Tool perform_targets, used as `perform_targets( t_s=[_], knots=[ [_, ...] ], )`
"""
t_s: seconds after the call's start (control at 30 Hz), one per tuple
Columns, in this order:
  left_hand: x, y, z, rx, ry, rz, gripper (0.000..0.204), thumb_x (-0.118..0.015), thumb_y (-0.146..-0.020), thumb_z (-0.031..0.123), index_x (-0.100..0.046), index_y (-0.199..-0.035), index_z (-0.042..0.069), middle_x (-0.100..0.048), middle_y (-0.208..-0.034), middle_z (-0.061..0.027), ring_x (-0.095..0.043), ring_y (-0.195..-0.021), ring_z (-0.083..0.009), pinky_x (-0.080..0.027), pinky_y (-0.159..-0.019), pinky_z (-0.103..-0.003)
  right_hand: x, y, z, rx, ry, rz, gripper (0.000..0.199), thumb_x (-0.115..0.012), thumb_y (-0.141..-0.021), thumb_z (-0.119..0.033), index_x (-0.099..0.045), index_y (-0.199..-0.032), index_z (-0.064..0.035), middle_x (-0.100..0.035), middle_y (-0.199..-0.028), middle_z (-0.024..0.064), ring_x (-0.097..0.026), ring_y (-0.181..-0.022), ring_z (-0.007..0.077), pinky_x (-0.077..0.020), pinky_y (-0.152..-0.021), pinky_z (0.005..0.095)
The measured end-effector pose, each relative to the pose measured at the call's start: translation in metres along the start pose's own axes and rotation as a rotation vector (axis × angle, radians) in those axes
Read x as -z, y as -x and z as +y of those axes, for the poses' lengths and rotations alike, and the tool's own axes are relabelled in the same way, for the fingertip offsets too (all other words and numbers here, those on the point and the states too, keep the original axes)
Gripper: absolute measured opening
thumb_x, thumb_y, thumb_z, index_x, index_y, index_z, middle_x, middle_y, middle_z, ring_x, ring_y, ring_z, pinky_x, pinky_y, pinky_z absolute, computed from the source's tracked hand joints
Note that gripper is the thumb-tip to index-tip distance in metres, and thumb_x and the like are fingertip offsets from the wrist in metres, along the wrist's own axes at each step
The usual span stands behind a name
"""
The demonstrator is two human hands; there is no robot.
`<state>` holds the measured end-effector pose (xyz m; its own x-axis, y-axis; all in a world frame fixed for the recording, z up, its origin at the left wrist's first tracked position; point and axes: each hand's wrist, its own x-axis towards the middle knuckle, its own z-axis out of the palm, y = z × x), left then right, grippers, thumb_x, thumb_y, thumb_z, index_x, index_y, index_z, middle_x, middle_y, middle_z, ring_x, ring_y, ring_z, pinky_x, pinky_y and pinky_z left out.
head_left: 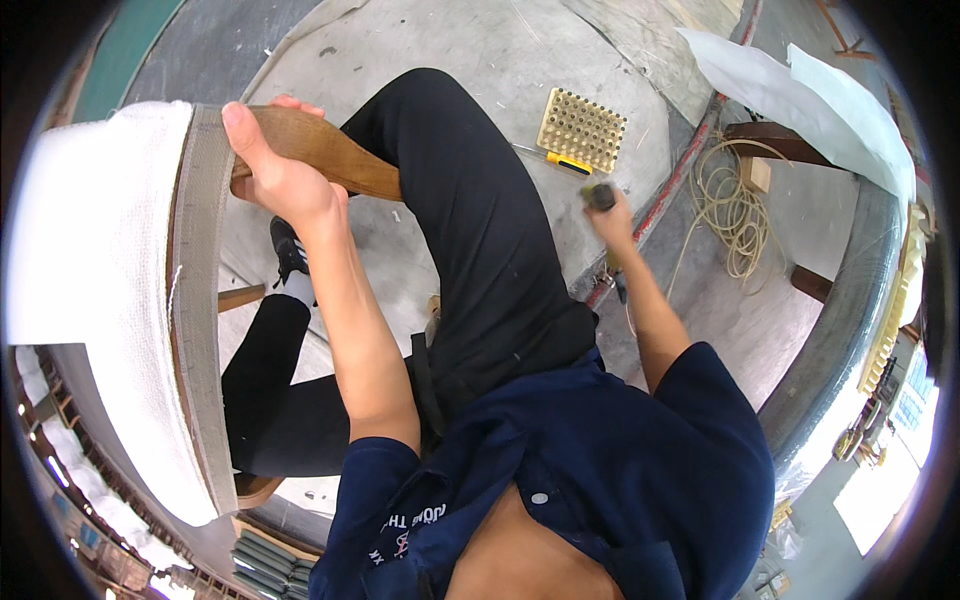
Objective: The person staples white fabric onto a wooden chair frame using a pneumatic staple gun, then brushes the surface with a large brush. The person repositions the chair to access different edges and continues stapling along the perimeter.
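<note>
My left hand [290, 185] is wrapped round a curved brown wooden leg [330, 150] of an upholstered furniture piece. The fabric on this piece [110, 290] is white, with a greyish band along the edge by the leg. The leg's narrow end lies against my black-trousered knee. Away to the right, low over the floor, my right hand [615, 225] is closed round a hand tool [602, 196] with a dark round end. Motion blurs the tool, and its exact kind cannot be made out. Beneath that hand, a dark fitting and a thin hose are partly visible.
A pale block [582, 130] with rows of small dark pegs lies on the concrete floor. A yellow-handled screwdriver [568, 162] rests beside it. A red hose [662, 215] crosses the floor, with a coiled pale hose [735, 220] beyond. Plastic-wrapped furniture [835, 340] stands at the right.
</note>
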<state>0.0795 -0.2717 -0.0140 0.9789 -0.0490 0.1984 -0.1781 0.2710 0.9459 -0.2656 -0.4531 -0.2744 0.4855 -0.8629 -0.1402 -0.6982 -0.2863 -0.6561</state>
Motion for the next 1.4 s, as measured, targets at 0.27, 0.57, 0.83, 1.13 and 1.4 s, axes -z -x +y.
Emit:
perform_targets(
  t_s=[0.27,0.57,0.83,1.13,1.4],
  knots=[
    [-0.007,-0.001,0.001,0.013,0.052,-0.003,0.047,-0.060,-0.092,0.047,-0.049,-0.095,0.002,-0.061,-0.076,-0.0131,-0.061,-0.064,-0.0229,-0.052,-0.062,-0.034,0.052,-0.101,-0.017,-0.410,-0.112,-0.027,0.022,-0.072,-0.071,-0.016,-0.065,-0.061,0.0022,-0.062,-0.055,0.0066,-0.061,-0.050,0.0158,-0.0482,-0.051,0.0336],
    [-0.008,-0.001,0.001,0.040,0.067,0.040,0.047,-0.061,-0.092,0.047,-0.050,-0.095,0.002,-0.062,-0.076,-0.0133,-0.061,-0.064,-0.0230,-0.051,-0.062,-0.033,0.044,-0.114,-0.014,-0.412,0.053,-0.107,0.019,-0.074,-0.073,-0.016,-0.068,-0.069,0.0012,-0.063,-0.059,0.0066,-0.058,-0.048,0.0122,-0.0481,-0.049,0.0312],
    [-0.003,-0.005,-0.004,-0.018,0.056,-0.019,0.048,-0.063,-0.091,0.048,-0.051,-0.095,0.002,-0.062,-0.077,-0.0127,-0.062,-0.063,-0.0220,-0.052,-0.061,-0.033,0.067,-0.080,-0.049,-0.306,-0.209,-0.098,0.024,-0.073,-0.082,-0.011,-0.066,-0.072,0.0097,-0.066,-0.064,0.0129,-0.068,-0.057,0.0183,-0.0580,-0.055,0.0280],
    [0.011,-0.015,-0.021,-0.005,-0.018,0.064,0.038,-0.065,-0.093,0.036,-0.061,-0.093,-0.001,-0.063,-0.085,-0.0085,-0.060,-0.080,-0.0181,-0.047,-0.078,-0.033,0.133,-0.044,-0.186,-0.004,-0.633,-0.085,0.022,-0.066,-0.086,0.004,-0.059,-0.105,0.0126,-0.067,-0.089,0.0158,-0.070,-0.072,0.0218,-0.0581,-0.061,0.0305],
    [0.010,-0.010,-0.018,0.078,0.010,0.068,0.047,-0.069,-0.092,0.033,-0.053,-0.114,-0.005,-0.056,-0.111,-0.0138,-0.052,-0.103,-0.0200,-0.039,-0.091,-0.033,0.127,-0.006,-0.343,0.436,-0.669,-0.177,0.046,-0.068,-0.083,0.006,-0.055,-0.128,0.0015,-0.066,-0.096,0.0101,-0.059,-0.062,0.0091,-0.0485,-0.052,0.0222]
  ],
)
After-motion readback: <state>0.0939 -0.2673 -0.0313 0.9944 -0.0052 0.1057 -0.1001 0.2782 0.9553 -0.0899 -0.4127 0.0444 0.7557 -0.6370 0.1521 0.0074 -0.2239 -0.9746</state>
